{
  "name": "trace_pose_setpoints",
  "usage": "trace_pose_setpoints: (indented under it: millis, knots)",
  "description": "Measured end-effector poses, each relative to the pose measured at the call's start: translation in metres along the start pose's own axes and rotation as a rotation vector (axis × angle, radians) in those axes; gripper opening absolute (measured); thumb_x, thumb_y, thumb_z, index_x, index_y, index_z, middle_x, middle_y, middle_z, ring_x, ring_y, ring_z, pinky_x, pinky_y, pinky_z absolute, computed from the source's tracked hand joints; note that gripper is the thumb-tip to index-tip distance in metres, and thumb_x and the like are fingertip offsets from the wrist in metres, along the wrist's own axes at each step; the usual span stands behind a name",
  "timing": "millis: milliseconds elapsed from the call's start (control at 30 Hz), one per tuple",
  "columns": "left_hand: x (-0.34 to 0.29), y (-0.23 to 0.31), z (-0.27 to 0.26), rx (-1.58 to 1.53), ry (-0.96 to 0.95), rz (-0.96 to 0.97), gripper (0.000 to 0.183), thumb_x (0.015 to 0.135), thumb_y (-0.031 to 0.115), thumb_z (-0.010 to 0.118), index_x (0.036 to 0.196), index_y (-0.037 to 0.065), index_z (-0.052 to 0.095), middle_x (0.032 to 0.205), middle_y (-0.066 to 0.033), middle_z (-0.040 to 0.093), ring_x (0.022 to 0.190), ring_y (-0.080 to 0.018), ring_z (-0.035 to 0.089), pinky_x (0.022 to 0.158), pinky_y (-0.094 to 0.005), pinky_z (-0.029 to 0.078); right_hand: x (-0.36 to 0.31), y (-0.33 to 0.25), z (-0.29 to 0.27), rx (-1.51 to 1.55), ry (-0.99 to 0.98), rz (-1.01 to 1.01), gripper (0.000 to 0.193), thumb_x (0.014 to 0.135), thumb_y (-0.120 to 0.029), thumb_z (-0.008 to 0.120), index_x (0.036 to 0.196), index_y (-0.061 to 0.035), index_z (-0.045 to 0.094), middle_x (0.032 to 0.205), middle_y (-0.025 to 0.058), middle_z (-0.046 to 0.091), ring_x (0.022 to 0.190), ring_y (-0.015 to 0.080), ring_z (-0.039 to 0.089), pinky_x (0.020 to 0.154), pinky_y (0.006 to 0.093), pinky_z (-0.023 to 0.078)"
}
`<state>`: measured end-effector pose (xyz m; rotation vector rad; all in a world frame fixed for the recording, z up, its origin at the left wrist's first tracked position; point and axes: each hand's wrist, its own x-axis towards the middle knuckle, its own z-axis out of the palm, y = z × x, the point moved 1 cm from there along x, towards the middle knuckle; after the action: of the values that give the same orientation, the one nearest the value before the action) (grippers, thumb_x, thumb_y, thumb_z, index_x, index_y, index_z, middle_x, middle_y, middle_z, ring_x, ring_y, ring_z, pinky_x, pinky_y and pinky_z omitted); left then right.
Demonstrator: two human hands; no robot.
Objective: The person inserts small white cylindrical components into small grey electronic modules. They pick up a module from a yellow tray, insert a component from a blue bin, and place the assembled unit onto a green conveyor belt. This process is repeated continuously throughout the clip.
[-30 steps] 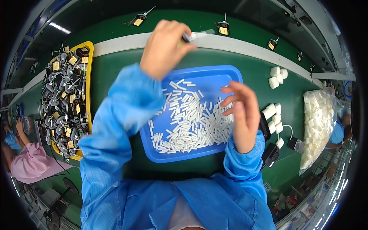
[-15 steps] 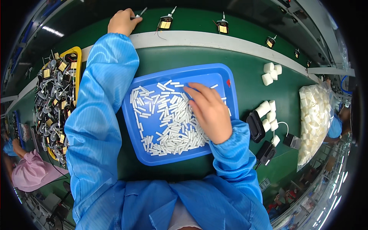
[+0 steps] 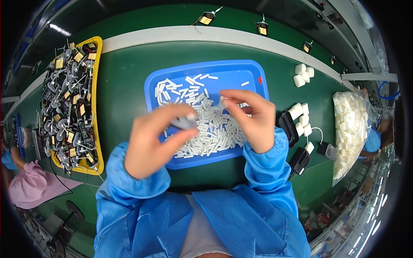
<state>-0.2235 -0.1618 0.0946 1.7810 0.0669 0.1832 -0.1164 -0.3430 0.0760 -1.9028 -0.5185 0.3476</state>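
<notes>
Above the blue tray [image 3: 206, 66], my left hand [image 3: 152, 135] grips a small grey part [image 3: 185, 122] between thumb and fingers, blurred by motion. My right hand [image 3: 258, 120] is closed in a pinch on a small white tube, mostly covered by its fingertips. Many loose white tubes [image 3: 211, 139] lie heaped in the tray below both hands. A red spot [image 3: 260, 80] marks the tray's far right corner.
On the left stands a yellow bin [image 3: 98, 107] full of small motor assemblies. Beyond the pale rail [image 3: 172, 33], several similar assemblies [image 3: 206, 18] lie spaced out on a green strip. White foam blocks [image 3: 304, 74], a black box [image 3: 300, 161] and a clear bag [image 3: 350, 133] of blocks are at right.
My left hand has come back from the far green strip to above the tray with the grey part. My right hand has lifted from the tubes, pinching one. The assemblies on the strip have shifted right.
</notes>
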Motion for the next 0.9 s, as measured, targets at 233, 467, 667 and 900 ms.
trace_pose_setpoints:
  millis: [233,467,667,900]
  knots:
    - [-0.02,0.004,0.012,0.152,0.032,0.044,0.026,0.074,0.002,0.071,0.098,0.0,0.062,0.085,-0.0128,0.063,0.072,-0.0228,0.063,0.059,-0.0276,0.051,-0.021,-0.039,-0.006,0.513,0.082,-0.12,0.018,0.078,0.008,0.065,0.095,0.0064,0.064,0.095,0.0167,0.066,0.084,0.022,0.067,0.075,0.0287,0.055]
    - [-0.019,0.007,0.014,0.203,0.038,0.062,0.025,0.074,0.003,0.071,0.097,0.0,0.062,0.085,-0.0124,0.063,0.07,-0.0231,0.063,0.057,-0.0287,0.052,-0.025,-0.034,-0.007,0.39,0.072,-0.125,0.017,0.076,0.008,0.066,0.093,0.0057,0.065,0.094,0.0159,0.066,0.084,0.0208,0.066,0.072,0.0277,0.056]
    - [-0.015,0.011,0.018,0.215,0.022,0.047,0.027,0.07,0.001,0.073,0.094,-0.001,0.061,0.086,-0.0132,0.064,0.076,-0.024,0.063,0.067,-0.0291,0.049,-0.023,-0.031,-0.006,0.37,0.002,-0.011,0.015,0.076,0.004,0.068,0.091,0.0042,0.066,0.092,0.0138,0.066,0.082,0.0178,0.066,0.068,0.0259,0.057]
    - [-0.007,0.008,0.025,0.385,0.038,0.157,0.028,0.067,0.003,0.075,0.092,0.002,0.062,0.086,-0.0114,0.064,0.075,-0.0257,0.063,0.063,-0.031,0.05,-0.018,-0.023,-0.004,0.193,-0.117,0.029,0.011,0.077,-0.004,0.071,0.086,0.0013,0.067,0.079,0.0088,0.067,0.07,0.0142,0.066,0.062,0.0236,0.055]
